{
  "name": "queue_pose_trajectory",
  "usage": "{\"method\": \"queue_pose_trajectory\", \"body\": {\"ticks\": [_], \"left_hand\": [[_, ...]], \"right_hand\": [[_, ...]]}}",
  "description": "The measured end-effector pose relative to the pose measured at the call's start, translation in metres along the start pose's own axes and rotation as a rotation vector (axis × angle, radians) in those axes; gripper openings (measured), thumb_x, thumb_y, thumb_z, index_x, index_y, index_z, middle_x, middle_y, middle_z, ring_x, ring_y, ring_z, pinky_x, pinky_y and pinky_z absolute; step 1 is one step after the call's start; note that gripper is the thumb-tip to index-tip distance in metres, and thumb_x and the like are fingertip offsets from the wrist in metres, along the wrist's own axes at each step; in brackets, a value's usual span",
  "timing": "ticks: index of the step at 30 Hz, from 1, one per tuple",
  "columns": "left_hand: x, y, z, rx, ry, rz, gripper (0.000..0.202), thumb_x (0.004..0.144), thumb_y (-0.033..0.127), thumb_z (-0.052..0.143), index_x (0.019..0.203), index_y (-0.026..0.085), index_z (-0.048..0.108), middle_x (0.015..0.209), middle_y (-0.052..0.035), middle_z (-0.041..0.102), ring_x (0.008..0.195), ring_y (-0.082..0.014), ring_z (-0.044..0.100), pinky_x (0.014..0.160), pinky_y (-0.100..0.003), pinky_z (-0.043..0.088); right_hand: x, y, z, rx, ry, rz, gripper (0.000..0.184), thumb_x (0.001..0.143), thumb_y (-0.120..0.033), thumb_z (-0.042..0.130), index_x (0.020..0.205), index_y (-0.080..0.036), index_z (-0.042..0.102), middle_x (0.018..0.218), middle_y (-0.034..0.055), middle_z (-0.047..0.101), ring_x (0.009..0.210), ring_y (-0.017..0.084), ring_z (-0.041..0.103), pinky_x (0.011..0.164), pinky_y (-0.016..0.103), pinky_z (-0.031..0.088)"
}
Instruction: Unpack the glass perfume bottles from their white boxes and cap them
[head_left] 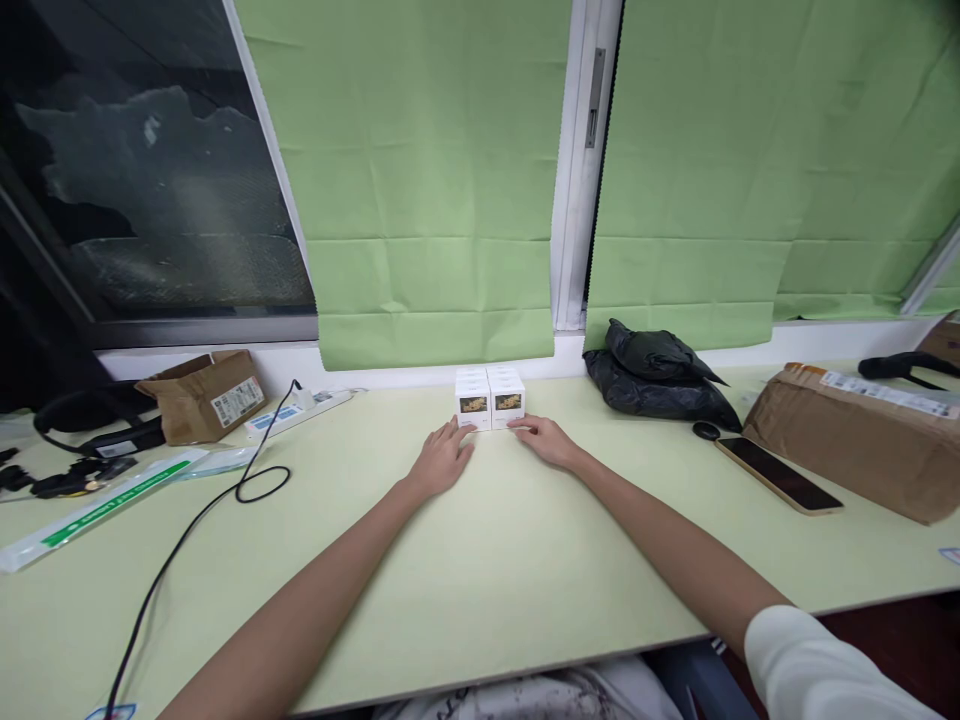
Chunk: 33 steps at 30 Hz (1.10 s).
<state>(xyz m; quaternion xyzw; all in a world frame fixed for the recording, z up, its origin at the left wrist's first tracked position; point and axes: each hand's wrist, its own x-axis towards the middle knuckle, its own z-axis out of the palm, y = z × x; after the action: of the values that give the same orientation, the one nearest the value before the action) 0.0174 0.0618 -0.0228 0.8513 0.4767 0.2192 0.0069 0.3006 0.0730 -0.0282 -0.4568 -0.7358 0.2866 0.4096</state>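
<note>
Several small white boxes stand close together in two rows at the far middle of the desk, near the wall. The front left box (473, 408) and the front right box (508, 404) each carry a dark picture with a yellowish pattern. My left hand (441, 460) rests at the near left corner of the group, fingers stretched forward and thumb apart. At the near right corner is my right hand (549, 441), its extended fingers at the lower edge of the front right box. Both hands seem to touch the boxes without gripping them.
On the left lie an opened brown carton (202, 400), a power strip (300, 412), a black cable (176, 555) and a long green-and-white packet (105, 508). Rightward are black plastic bags (660, 380), a phone (780, 474) and a large brown package (855, 440). Green curtains (442, 180) hang behind.
</note>
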Motion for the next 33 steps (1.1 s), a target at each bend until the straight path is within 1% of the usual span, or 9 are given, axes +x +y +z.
{"method": "queue_pose_trajectory", "body": {"ticks": [6,16,21,25,28,33], "left_hand": [[-0.0003,-0.0008,0.0006,0.002,-0.002,-0.011,0.045,0.108,0.042,0.038,0.147,0.026,0.051,0.162,-0.0123,0.044,0.156,-0.0313,0.032,0.122,-0.053,0.033],[-0.0005,-0.0037,0.0034,-0.004,0.024,0.005,0.043,0.107,0.044,0.038,0.145,0.028,0.052,0.158,-0.0097,0.05,0.155,-0.0304,0.033,0.121,-0.053,0.035],[0.0,-0.0044,0.0043,-0.004,0.023,-0.003,0.044,0.107,0.044,0.038,0.146,0.028,0.052,0.16,-0.0109,0.048,0.155,-0.0309,0.034,0.121,-0.053,0.035],[-0.0004,-0.0034,0.0035,-0.001,0.018,-0.007,0.044,0.107,0.044,0.038,0.146,0.028,0.052,0.16,-0.0103,0.048,0.155,-0.0305,0.033,0.121,-0.053,0.035],[-0.0007,-0.0026,0.0027,0.011,0.014,0.002,0.044,0.107,0.043,0.038,0.146,0.027,0.052,0.16,-0.0114,0.047,0.156,-0.0304,0.033,0.121,-0.053,0.034],[-0.0008,-0.0026,0.0026,0.008,0.012,0.002,0.045,0.108,0.043,0.036,0.147,0.026,0.051,0.161,-0.0128,0.046,0.156,-0.031,0.031,0.121,-0.054,0.035]], "right_hand": [[-0.0001,-0.0014,0.0006,-0.009,0.011,0.017,0.033,0.093,-0.035,0.06,0.118,-0.025,0.079,0.132,0.0053,0.072,0.106,0.023,0.069,0.104,0.039,0.049],[0.0009,0.0024,0.0009,-0.021,0.022,0.016,0.033,0.092,-0.036,0.059,0.116,-0.026,0.08,0.132,0.0038,0.072,0.104,0.022,0.069,0.103,0.039,0.049],[-0.0001,0.0004,-0.0001,-0.024,0.015,0.026,0.033,0.093,-0.036,0.059,0.116,-0.026,0.079,0.134,0.0035,0.071,0.104,0.022,0.07,0.103,0.038,0.049],[0.0005,0.0007,-0.0003,-0.042,0.015,0.022,0.033,0.092,-0.036,0.06,0.117,-0.026,0.079,0.131,0.0041,0.072,0.104,0.022,0.069,0.103,0.037,0.05],[0.0003,-0.0003,-0.0001,-0.041,0.015,0.022,0.033,0.093,-0.035,0.06,0.117,-0.025,0.079,0.129,0.0047,0.073,0.103,0.022,0.069,0.102,0.038,0.05],[-0.0005,-0.0017,0.0003,-0.018,0.023,0.02,0.032,0.093,-0.034,0.06,0.115,-0.025,0.08,0.133,0.0046,0.072,0.104,0.022,0.07,0.104,0.039,0.049]]}}
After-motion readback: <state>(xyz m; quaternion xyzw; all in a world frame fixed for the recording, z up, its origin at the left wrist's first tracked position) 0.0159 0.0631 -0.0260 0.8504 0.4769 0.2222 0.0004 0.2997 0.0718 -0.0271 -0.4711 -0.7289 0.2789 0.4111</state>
